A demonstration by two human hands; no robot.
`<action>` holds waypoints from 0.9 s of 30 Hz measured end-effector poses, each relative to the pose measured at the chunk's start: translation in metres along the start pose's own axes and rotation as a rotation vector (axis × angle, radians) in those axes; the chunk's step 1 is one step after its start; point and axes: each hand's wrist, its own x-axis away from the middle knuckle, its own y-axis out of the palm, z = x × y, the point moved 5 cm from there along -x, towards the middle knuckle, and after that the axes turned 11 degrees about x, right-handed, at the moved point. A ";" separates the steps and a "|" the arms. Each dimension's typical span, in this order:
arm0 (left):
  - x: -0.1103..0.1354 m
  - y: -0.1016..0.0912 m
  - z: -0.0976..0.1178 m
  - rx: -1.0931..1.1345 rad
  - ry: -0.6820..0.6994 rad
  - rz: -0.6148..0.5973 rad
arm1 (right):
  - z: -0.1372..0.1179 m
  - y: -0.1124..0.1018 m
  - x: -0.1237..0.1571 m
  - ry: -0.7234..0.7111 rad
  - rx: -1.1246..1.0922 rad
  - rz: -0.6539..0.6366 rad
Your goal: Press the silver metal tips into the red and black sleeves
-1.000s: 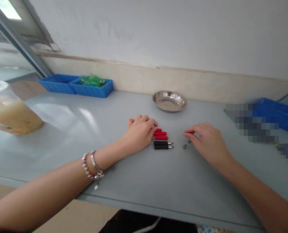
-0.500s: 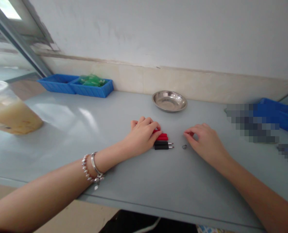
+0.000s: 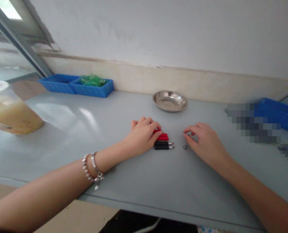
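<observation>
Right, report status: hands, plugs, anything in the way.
Left hand rests on the red plugs, black plugs beside. Right hand pinches at a small grey piece. Steel dish sits behind, apart.

No text, label, brand, number or sign is showing legibly anywhere. The red plugs [image 3: 162, 136] and black plugs [image 3: 162, 145] are lying unmarked as far as can be seen, the steel dish [image 3: 170, 101] and the blue trays [image 3: 75, 85] are showing bare surfaces, and the plastic cup [image 3: 10, 110] at the left is bearing only dark specks too blurred to read. The area at the right of the tabletop [image 3: 134, 181] is appearing pixelated.
</observation>
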 end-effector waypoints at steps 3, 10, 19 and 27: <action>0.000 0.000 0.000 -0.001 -0.003 -0.003 | -0.002 0.000 0.001 0.000 0.009 -0.027; 0.000 0.000 0.000 0.003 -0.008 -0.005 | -0.003 0.004 0.000 -0.005 0.012 -0.136; 0.000 0.000 0.001 -0.006 -0.013 -0.007 | -0.021 -0.021 0.005 -0.154 -0.124 0.149; 0.000 0.001 0.000 -0.026 -0.007 -0.001 | -0.050 -0.030 0.015 -0.442 -0.259 0.083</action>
